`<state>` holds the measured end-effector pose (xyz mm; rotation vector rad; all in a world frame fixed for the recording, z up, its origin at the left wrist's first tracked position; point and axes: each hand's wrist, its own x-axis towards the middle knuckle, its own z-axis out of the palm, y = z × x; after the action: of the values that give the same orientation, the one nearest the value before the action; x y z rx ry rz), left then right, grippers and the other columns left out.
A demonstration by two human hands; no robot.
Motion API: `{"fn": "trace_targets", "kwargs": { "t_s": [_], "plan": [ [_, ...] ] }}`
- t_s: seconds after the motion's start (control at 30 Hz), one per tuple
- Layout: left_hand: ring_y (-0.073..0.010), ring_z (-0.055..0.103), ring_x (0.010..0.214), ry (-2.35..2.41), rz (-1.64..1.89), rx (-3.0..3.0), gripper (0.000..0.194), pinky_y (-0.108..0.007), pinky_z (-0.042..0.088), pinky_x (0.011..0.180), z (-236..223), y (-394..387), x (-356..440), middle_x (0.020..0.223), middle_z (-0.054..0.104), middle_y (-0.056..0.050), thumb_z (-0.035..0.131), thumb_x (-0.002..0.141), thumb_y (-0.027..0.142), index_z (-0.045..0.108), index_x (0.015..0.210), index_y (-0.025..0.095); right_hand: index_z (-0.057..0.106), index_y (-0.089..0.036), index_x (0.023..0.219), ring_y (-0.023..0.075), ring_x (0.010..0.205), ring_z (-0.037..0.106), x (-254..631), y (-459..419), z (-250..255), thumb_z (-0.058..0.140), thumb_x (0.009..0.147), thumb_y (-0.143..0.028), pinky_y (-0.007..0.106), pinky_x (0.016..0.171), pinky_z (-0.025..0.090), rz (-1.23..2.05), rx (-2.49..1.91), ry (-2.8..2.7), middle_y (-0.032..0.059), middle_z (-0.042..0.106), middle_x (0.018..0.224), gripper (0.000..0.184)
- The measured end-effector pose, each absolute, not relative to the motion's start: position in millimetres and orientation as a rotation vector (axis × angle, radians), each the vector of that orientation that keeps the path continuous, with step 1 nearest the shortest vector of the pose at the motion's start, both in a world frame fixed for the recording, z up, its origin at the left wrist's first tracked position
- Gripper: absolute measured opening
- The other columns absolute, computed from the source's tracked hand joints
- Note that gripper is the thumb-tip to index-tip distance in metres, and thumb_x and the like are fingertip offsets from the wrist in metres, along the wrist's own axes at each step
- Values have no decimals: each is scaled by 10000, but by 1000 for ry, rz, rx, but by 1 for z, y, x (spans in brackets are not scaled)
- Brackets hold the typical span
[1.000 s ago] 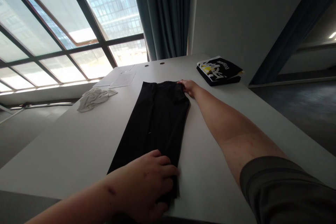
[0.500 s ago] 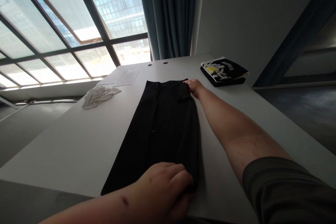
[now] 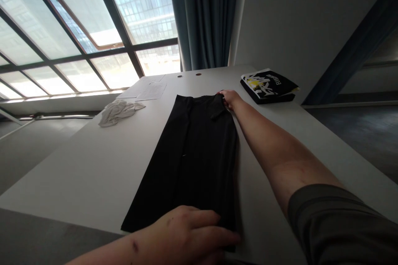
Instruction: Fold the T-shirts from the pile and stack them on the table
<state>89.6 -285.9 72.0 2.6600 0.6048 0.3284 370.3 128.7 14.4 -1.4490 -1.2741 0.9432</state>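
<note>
A pair of black trousers (image 3: 195,153) lies lengthwise across the white table, its wider end near me. At the far right corner of the trousers, my right hand (image 3: 230,100) pinches the cloth between thumb and fingers. My left hand (image 3: 194,232) rests over the near right end, back of the hand up, with the fingers stretched toward the right edge. Part of the near hem is hidden under it. A small folded-over piece of black cloth shows beside the right hand.
A crumpled pale cloth (image 3: 120,112) and paper sheets (image 3: 151,90) lie at the left on the white table (image 3: 93,165). Folded black clothes with white and yellow print (image 3: 267,87) sit at the far right. A blue curtain (image 3: 207,16) hangs behind.
My left hand has loosened from its curled grip, with its fingers now straighter and a little lower. The right hand keeps its hold. The view has shifted slightly.
</note>
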Motion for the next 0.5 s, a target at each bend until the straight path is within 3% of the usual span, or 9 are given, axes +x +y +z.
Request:
{"fn": "trace_targets", "kwargs": {
  "t_s": [0.13, 0.23, 0.3, 0.37, 0.43, 0.5],
  "plan": [
    [-163, 751, 1047, 812, 309, 2625, 421, -221, 625, 955, 69, -300, 53, 1204, 741, -44, 562, 1033, 346, 563, 1454, 349, 617, -121, 1421, 168, 798, 696, 335, 133, 26, 500, 1109, -328, 247, 716, 603, 1028, -1378, -1312, 151, 685, 1157, 391],
    [-185, 734, 1156, 1009, 322, 2535, 497, -238, 631, 996, 61, -311, 20, 1250, 744, -39, 588, 978, 280, 547, 1466, 369, 488, -185, 1596, 185, 1052, 705, 310, 126, 21, 417, 1150, -355, 297, 920, 618, 968, -1343, -1571, 140, 609, 1399, 483],
    [-165, 753, 1101, 1090, 363, 2451, 535, -225, 635, 977, 54, -318, -1, 1180, 771, -12, 556, 955, 229, 520, 1467, 380, 462, -190, 1638, 195, 1296, 610, 300, 118, 12, 389, 1160, -342, 318, 1130, 519, 766, -1373, -1910, 114, 526, 1525, 507],
    [-135, 774, 965, 1131, 408, 2398, 537, -196, 640, 912, 46, -324, -17, 1073, 793, 22, 531, 954, 216, 495, 1463, 383, 571, -189, 1573, 200, 1459, 472, 295, 112, 1, 436, 1151, -339, 303, 1276, 349, 572, -1413, -2197, 77, 481, 1576, 468],
    [-117, 772, 844, 1179, 456, 2418, 439, -163, 636, 819, 39, -329, -26, 985, 798, 47, 539, 971, 246, 546, 1390, 376, 658, -214, 1499, 217, 1534, 374, 292, 108, -9, 519, 1127, -357, 298, 1329, 226, 531, -1469, -2312, 51, 444, 1608, 423],
    [-119, 765, 810, 1271, 565, 2486, 267, -157, 627, 761, 33, -329, -27, 936, 790, 42, 540, 996, 285, 634, 1238, 349, 615, -236, 1549, 235, 1571, 309, 289, 108, -15, 506, 1133, -399, 329, 1346, 177, 500, -1555, -2368, 50, 371, 1655, 460]
  ]
}}
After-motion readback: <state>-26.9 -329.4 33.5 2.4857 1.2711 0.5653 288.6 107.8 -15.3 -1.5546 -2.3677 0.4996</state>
